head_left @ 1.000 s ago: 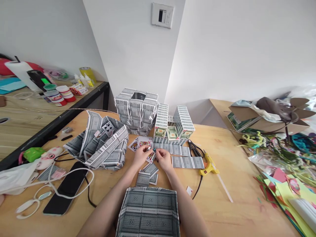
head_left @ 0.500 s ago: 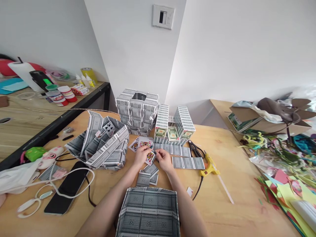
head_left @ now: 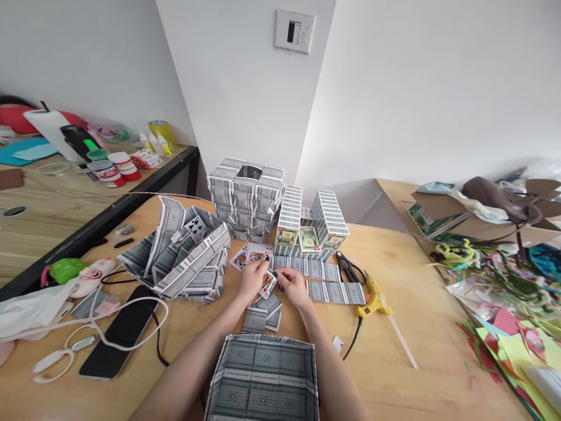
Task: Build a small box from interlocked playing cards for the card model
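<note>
My left hand (head_left: 252,280) and my right hand (head_left: 294,285) meet over the middle of the wooden table (head_left: 416,327), both pinching a small face-up playing card (head_left: 267,285). Several face-down cards (head_left: 262,310) lie just below my hands. More face-up cards (head_left: 249,255) lie just behind them. A square box of patterned cards (head_left: 264,377) stands between my forearms, close to me. A strip of joined cards (head_left: 335,292) lies right of my right hand.
A collapsed card structure (head_left: 179,254) sits left, a taller card box (head_left: 245,199) and card decks (head_left: 307,225) behind. Scissors (head_left: 349,268) and a yellow glue gun (head_left: 372,295) lie right. A phone (head_left: 116,336) with cables lies left; paper scraps (head_left: 508,304) crowd the right edge.
The hands stay together on the small card, which has turned slightly between the fingers. The view has shifted a little.
</note>
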The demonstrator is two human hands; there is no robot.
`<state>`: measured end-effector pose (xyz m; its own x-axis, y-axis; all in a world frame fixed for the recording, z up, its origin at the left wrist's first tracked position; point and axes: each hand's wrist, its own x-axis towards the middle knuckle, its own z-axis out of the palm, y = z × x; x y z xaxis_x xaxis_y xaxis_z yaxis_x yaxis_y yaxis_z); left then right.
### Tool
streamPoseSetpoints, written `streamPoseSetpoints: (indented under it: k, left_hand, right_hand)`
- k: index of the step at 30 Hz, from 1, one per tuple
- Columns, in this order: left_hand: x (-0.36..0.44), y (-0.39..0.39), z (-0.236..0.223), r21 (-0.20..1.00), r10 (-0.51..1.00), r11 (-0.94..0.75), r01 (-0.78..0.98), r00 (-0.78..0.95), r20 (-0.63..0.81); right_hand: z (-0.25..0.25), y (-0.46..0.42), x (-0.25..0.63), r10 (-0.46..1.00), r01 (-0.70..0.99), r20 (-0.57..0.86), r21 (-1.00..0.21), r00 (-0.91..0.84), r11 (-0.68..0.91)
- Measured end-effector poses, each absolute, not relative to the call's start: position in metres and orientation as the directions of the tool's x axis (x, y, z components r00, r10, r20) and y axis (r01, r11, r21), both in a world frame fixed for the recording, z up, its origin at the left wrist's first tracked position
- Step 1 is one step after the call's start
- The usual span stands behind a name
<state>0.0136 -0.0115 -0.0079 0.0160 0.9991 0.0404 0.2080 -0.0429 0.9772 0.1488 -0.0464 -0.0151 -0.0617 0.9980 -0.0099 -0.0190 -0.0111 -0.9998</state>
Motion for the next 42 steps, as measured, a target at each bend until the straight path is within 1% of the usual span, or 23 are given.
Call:
streamPoseSetpoints:
  k: [4,8,11,14,16,20,22,25,28,32,37,42]
  left_hand:
    - [0.011,-0.012,-0.006,0.978,0.999,-0.041,0.206,0.005,0.041]
    - [0.008,-0.016,-0.004,0.977,0.997,-0.066,0.201,0.062,0.054]
    - [0.007,-0.02,-0.004,0.946,0.985,-0.144,0.29,0.135,0.108]
    - [0.007,-0.022,-0.005,0.9,0.974,-0.214,0.38,0.153,0.167]
    - [0.007,-0.023,-0.006,0.881,0.968,-0.246,0.405,0.149,0.202]
    - [0.008,-0.024,-0.006,0.823,0.959,-0.283,0.493,0.142,0.245]
    - [0.009,-0.024,-0.006,0.793,0.951,-0.308,0.526,0.149,0.27]
    - [0.009,-0.024,-0.006,0.778,0.939,-0.342,0.527,0.166,0.3]
    - [0.009,-0.025,-0.006,0.791,0.937,-0.35,0.503,0.175,0.303]
    - [0.01,-0.026,-0.006,0.83,0.947,-0.321,0.456,0.13,0.295]
    - [0.011,-0.026,-0.007,0.824,0.949,-0.313,0.472,0.13,0.286]
    - [0.01,-0.026,-0.011,0.845,0.959,-0.279,0.456,0.086,0.27]
  right_hand:
    - [-0.015,-0.048,0.15,1.0,-0.053,-0.018,-0.998,-0.024,-0.019]
    - [-0.013,-0.049,0.148,1.0,-0.04,-0.006,-0.999,0.028,-0.005]
    - [-0.014,-0.049,0.146,0.998,-0.019,-0.013,-1.0,0.064,-0.012]
    - [-0.015,-0.049,0.145,0.995,-0.034,-0.051,-0.998,0.088,-0.048]
    - [-0.016,-0.048,0.144,0.994,-0.059,-0.088,-0.995,0.071,-0.084]
    - [-0.014,-0.043,0.143,0.984,-0.128,-0.178,-0.975,-0.02,-0.179]
    - [-0.012,-0.041,0.143,0.979,-0.152,-0.198,-0.967,-0.041,-0.202]
    - [-0.009,-0.04,0.143,0.978,-0.161,-0.202,-0.965,-0.046,-0.207]
    - [-0.008,-0.041,0.143,0.983,-0.159,-0.18,-0.97,-0.039,-0.184]
    - [-0.008,-0.044,0.143,0.987,-0.154,-0.159,-0.975,-0.006,-0.158]
    - [-0.01,-0.044,0.142,0.989,-0.131,-0.147,-0.981,0.014,-0.144]
    - [-0.011,-0.044,0.142,0.989,-0.132,-0.149,-0.981,0.02,-0.145]
